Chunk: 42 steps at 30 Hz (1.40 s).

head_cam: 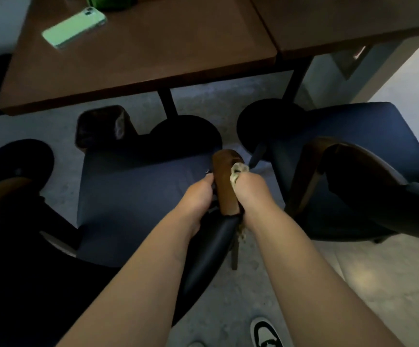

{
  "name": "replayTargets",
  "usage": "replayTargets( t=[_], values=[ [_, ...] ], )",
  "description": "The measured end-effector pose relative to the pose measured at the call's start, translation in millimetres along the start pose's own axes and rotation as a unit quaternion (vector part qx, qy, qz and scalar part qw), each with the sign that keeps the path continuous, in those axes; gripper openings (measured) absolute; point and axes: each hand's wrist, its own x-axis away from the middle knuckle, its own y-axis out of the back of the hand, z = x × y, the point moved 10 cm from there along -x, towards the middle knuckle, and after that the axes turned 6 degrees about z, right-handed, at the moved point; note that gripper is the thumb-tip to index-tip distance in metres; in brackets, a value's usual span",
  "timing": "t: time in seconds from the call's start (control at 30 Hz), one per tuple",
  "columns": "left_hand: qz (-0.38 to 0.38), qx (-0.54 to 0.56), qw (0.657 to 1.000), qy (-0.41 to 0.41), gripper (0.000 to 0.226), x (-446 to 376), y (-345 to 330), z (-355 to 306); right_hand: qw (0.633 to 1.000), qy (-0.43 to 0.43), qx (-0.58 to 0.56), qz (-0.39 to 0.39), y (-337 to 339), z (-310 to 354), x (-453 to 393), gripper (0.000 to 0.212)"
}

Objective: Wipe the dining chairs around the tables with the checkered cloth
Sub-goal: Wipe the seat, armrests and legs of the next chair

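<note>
— Where is our cloth (238, 171)?
— Bunched in our right hand (249, 190), pressed on the right side of the armrest (226, 181).
— And our left hand (198, 194)?
— Its fingers curl round the other side. The armrest points away from us, so we rub along it.

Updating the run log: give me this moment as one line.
left hand: grips wooden armrest | right hand: presses checkered cloth on armrest | chair: blue seat | stage: wiping
</note>
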Motion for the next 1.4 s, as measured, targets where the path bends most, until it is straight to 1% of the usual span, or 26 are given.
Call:
replayTargets(
  t=[0.1,0.2,0.27,0.33,0.43,0.53,0.6,0.63,0.7,0.73,0.77,0.8,0.83,0.87,0.9,0.93,0.97,1.03,1.1,1.17,1.23,1.3,1.37,1.4],
  values=[
    [0.003,-0.005,1.0,-0.001,0.04,-2,0,2,0.999,-0.025,-0.021,-0.005,1,-7,-13,0.029],
    [-0.002,-0.004,1.0,-0.004,0.039,-1,0,0,1.0,-0.01,-0.001,-0.009,2,-7,-10,0.024],
    [-0.003,0.0,1.0,0.001,0.04,-1,0,2,1.0,0.015,0.007,0.003,4,-7,1,0.025],
    [-0.003,-0.007,1.0,0.003,0.04,-4,1,2,0.997,0.078,-0.015,0.018,5,-10,25,0.025],
    [0.001,-0.008,1.0,0.011,0.043,-9,4,3,0.977,0.211,0.001,0.03,3,-6,66,0.027],
    [0.022,-0.01,0.999,0.024,0.046,-11,3,7,0.953,0.28,-0.016,0.111,-10,14,68,0.035],
    [0.025,0.001,0.999,0.031,0.046,-12,4,9,0.932,0.334,0.03,0.136,-15,41,57,0.051],
    [0.022,0.006,0.999,0.028,0.045,-12,5,8,0.918,0.365,0.089,0.126,-16,55,50,0.052],
    [0.016,0.013,1.0,0.018,0.041,-14,8,7,0.874,0.408,0.247,0.096,-23,77,29,0.04],
    [0.014,0.012,1.0,0.013,0.038,-14,8,6,0.845,0.405,0.339,0.084,-30,82,13,0.035],
    [0.017,0.008,1.0,0.007,0.034,-14,7,4,0.823,0.385,0.411,0.078,-35,84,-5,0.031],
    [0.023,0.001,1.0,-0.002,0.032,-15,6,3,0.82,0.359,0.44,0.071,-36,87,-21,0.028],
    [0.031,-0.007,0.999,-0.012,0.035,-15,4,1,0.831,0.33,0.444,0.063,-33,90,-34,0.027],
    [0.035,-0.018,0.999,-0.023,0.041,-15,3,-2,0.864,0.292,0.406,0.065,-27,91,-48,0.026],
    [0.037,-0.033,0.998,-0.031,0.044,-15,1,-4,0.907,0.245,0.332,0.079,-21,88,-63,0.023],
    [0.036,-0.049,0.997,-0.038,0.046,-16,1,-5,0.944,0.197,0.251,0.087,-15,82,-79,0.02],
    [0.037,-0.062,0.996,-0.045,0.046,-16,1,-7,0.968,0.147,0.185,0.088,-11,71,-89,0.018],
    [0.035,-0.082,0.994,-0.055,0.044,-17,0,-7,0.993,0.072,0.05,0.076,-3,43,-105,0.022],
    [0.031,-0.098,0.993,-0.061,0.04,-18,1,-7,0.995,0.028,-0.083,0.057,1,10,-113,0.027],
    [0.029,-0.112,0.992,-0.056,0.041,-22,2,-5,0.989,0.0,-0.146,0.029,7,-24,-119,0.026],
    [0.026,-0.117,0.992,-0.048,0.041,-25,3,-2,0.983,-0.043,-0.178,0.011,12,-57,-123,0.031],
    [0.026,-0.117,0.992,-0.044,0.041,-27,3,0,0.981,-0.081,-0.175,0.006,13,-78,-126,0.033],
    [0.029,-0.11,0.993,-0.044,0.041,-28,3,1,0.985,-0.089,-0.15,0.005,13,-80,-127,0.033],
    [0.032,-0.106,0.993,-0.047,0.04,-28,3,0,0.986,-0.071,-0.15,0.01,12,-72,-127,0.034]
  ],
)
